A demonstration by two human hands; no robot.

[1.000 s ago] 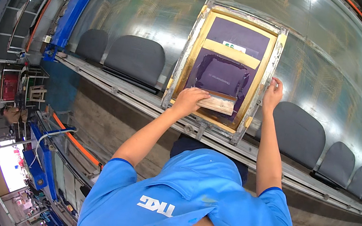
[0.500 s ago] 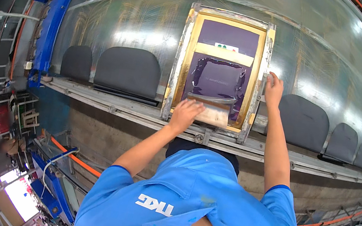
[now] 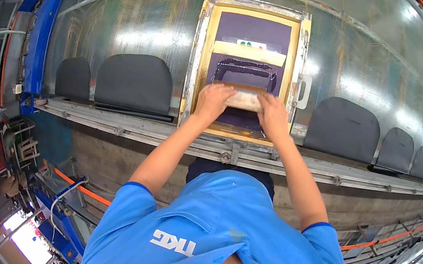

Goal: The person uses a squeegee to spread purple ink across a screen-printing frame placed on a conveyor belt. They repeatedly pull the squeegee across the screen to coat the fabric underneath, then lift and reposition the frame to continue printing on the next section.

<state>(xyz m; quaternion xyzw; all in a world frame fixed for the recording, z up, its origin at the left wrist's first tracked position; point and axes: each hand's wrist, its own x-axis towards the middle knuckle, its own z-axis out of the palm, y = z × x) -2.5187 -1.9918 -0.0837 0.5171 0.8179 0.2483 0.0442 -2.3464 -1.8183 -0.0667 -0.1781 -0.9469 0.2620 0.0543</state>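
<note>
A wooden-handled squeegee (image 3: 245, 101) lies crosswise inside a screen-printing frame (image 3: 199, 46). My left hand (image 3: 211, 102) is closed on its left end, and my right hand (image 3: 275, 117) grips the right end. Beneath the squeegee is the purple mesh (image 3: 255, 29), with yellow tape (image 3: 248, 53) across its upper part. Dark wet ink (image 3: 248, 65) shows on the mesh just beyond the squeegee. A pale handle (image 3: 303, 91) sticks out from the frame's right side. The squeegee's blade edge is mostly hidden under the handle and my fingers.
Dark grey round-topped panels (image 3: 134, 83) lie in a row along the long shiny table (image 3: 146, 20), on both sides of the frame. A metal rail (image 3: 165, 138) runs along the near edge. Blue machinery (image 3: 42, 42) stands at the far left.
My right hand has left the frame's right side and taken the squeegee's right end. The squeegee has moved away from me, up the mesh. The view has shifted slightly.
</note>
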